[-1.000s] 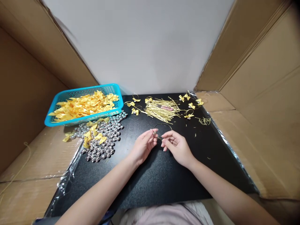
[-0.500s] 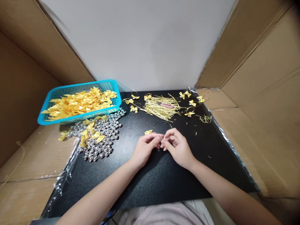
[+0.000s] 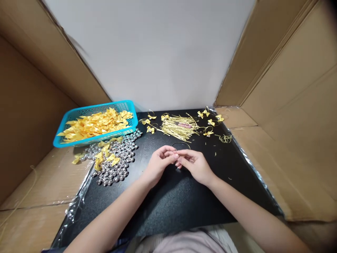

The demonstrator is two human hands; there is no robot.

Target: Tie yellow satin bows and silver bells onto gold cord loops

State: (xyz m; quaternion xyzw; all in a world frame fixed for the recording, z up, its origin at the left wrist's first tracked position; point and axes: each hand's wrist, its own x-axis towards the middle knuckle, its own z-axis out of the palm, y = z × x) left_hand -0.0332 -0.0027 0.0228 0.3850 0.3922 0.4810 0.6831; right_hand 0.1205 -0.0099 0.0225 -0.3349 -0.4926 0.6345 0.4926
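My left hand point(image 3: 160, 164) and my right hand point(image 3: 198, 166) meet over the middle of the black table, fingertips pinched close together. Between them they hold a thin gold cord point(image 3: 181, 142), whose loop arches up behind the fingers. The cord's ends, and anything small at the fingertips, are hidden. Just beyond my hands lies a heap of cut gold cords point(image 3: 176, 131) with a small pink tool point(image 3: 185, 125) on top. Left of my hands spreads a pile of silver beads point(image 3: 116, 173), with several yellow bows point(image 3: 113, 160) lying on it.
A blue basket point(image 3: 59, 135) full of yellow ribbon bows stands at the back left. Looped bows with beads point(image 3: 150, 129) lie around the cord heap, and more bows point(image 3: 208, 134) sit right of it. A cord tangle point(image 3: 225, 138) is near the right edge. Cardboard walls point(image 3: 295, 116) flank the table.
My fingertips have come closer together, and my right fingers have lowered over the cord. The yellow bow beside my left hand no longer shows. The whole view has shifted slightly.
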